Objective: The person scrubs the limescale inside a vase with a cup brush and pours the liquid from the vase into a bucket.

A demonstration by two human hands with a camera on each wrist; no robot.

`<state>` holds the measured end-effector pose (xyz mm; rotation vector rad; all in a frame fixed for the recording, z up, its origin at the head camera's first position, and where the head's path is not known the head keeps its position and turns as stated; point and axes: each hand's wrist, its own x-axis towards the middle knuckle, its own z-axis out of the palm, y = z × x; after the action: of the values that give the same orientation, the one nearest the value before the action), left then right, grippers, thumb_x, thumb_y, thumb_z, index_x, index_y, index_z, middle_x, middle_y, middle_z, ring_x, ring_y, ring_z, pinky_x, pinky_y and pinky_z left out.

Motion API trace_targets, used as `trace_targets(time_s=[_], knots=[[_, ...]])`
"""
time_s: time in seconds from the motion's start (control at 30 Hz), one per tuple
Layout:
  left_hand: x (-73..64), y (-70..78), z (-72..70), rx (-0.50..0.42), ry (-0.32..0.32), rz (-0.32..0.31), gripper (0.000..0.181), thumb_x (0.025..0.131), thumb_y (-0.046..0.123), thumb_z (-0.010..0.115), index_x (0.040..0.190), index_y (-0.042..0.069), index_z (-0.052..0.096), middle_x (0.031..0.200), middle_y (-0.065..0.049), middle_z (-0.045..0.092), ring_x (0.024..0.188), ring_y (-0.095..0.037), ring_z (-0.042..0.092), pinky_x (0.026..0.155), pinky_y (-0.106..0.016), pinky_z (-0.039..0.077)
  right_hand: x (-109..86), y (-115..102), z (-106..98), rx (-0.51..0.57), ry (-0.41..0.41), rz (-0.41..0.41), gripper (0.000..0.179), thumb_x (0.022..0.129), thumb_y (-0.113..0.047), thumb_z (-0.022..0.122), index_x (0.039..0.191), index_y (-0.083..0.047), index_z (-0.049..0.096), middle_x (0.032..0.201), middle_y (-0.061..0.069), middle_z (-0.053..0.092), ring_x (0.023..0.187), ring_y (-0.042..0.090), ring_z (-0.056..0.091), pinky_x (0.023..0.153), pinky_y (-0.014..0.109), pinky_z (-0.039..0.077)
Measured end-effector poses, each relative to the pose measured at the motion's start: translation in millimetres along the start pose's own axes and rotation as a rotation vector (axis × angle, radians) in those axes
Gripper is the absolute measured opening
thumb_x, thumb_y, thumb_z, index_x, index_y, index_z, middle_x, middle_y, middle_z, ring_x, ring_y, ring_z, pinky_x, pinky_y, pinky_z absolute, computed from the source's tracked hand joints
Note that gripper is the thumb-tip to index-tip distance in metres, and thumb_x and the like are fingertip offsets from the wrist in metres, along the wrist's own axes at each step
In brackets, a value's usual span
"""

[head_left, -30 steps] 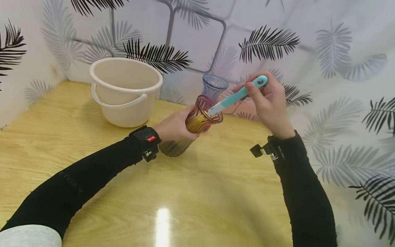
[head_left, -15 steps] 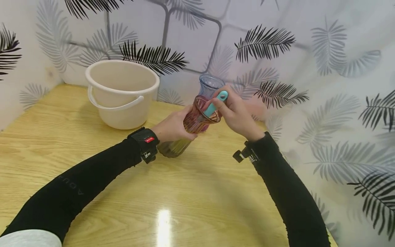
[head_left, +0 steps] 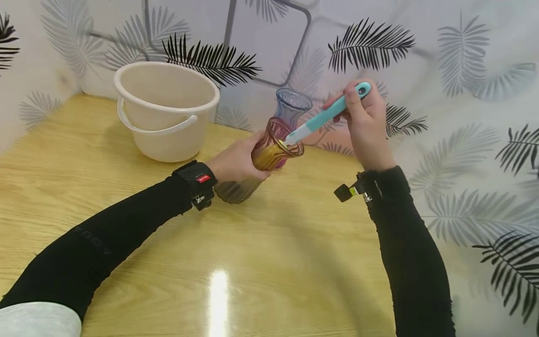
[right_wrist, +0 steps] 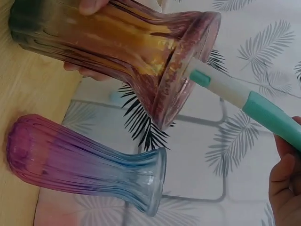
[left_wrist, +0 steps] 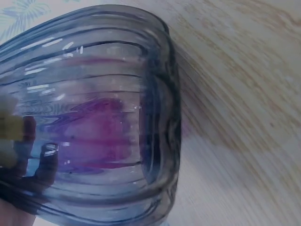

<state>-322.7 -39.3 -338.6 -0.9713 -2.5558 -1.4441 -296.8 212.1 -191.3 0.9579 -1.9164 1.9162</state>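
My left hand [head_left: 237,157] grips a ribbed glass vase [head_left: 267,157] around its middle, tilted with its flared mouth up to the right. The glass runs from reddish at the rim to smoky grey at the base [left_wrist: 108,141]. My right hand [head_left: 365,124] pinches the teal-and-white handle of a bottle brush [head_left: 330,112] near its end. The lower part of the brush is inside the vase mouth, where yellow shows through the glass [right_wrist: 146,44]. Behind stands a second ribbed vase [right_wrist: 89,162], upright, blue at the top and pink below.
A cream bucket [head_left: 168,135] with its white handle hanging down in front stands at the back left. Wood-grain table [head_left: 252,267] runs underneath. A leaf-patterned wall covering [head_left: 455,154] closes off the back and right side.
My right hand pushed the brush deep into the vase, then drew it back up to the right, so most of the handle shows again. The left hand keeps its grip on the vase.
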Motion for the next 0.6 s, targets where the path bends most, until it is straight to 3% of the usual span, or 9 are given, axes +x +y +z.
trace_targets(time_s=[0.1,0.23,0.37,0.47,0.6], knots=[[1.7,1.0,-0.2,0.012,-0.007,0.016,0.084,0.075,0.032,0.085,0.143,0.021,0.038,0.121,-0.002,0.061,0.105,-0.019,0.062,0.092,-0.037,0.051,-3.5,10,6,-0.068,-0.051,0.050,0.019,0.106,-0.021,0.050,0.102,-0.003,0.049,0.092,0.016,0.070,0.079,0.024,0.064,0.067,0.030,0.046],[3.0,1.0,-1.8,0.016,-0.018,0.019,0.086,0.074,0.032,0.085,0.145,0.020,0.037,0.122,-0.001,0.062,0.110,-0.017,0.061,0.098,-0.037,0.049,-11.0,30,19,-0.175,-0.190,0.116,0.020,0.108,-0.025,0.047,0.103,-0.006,0.049,0.096,0.011,0.071,0.084,0.022,0.065,0.071,0.030,0.049],[3.4,0.1,-0.7,0.000,-0.025,0.004,0.086,0.074,0.030,0.086,0.145,0.021,0.037,0.121,0.000,0.064,0.112,-0.016,0.061,0.101,-0.038,0.048,-19.2,47,25,-0.117,-0.246,0.154,0.016,0.109,-0.022,0.044,0.104,-0.008,0.049,0.096,0.008,0.071,0.085,0.020,0.066,0.075,0.030,0.051],[4.6,0.3,0.3,0.006,-0.023,0.011,0.085,0.074,0.030,0.086,0.143,0.022,0.038,0.121,0.001,0.065,0.112,-0.016,0.062,0.101,-0.038,0.048,-19.8,43,21,-0.054,-0.202,0.160,0.017,0.108,-0.022,0.046,0.105,-0.006,0.050,0.097,0.011,0.070,0.087,0.021,0.067,0.077,0.030,0.055],[7.2,2.1,-0.8,-0.004,-0.016,0.010,0.084,0.074,0.029,0.086,0.143,0.022,0.039,0.121,-0.001,0.063,0.108,-0.018,0.062,0.095,-0.038,0.050,-11.6,19,9,0.098,-0.026,0.122,0.017,0.106,-0.017,0.052,0.101,0.000,0.052,0.093,0.016,0.070,0.086,0.024,0.070,0.076,0.032,0.057]])
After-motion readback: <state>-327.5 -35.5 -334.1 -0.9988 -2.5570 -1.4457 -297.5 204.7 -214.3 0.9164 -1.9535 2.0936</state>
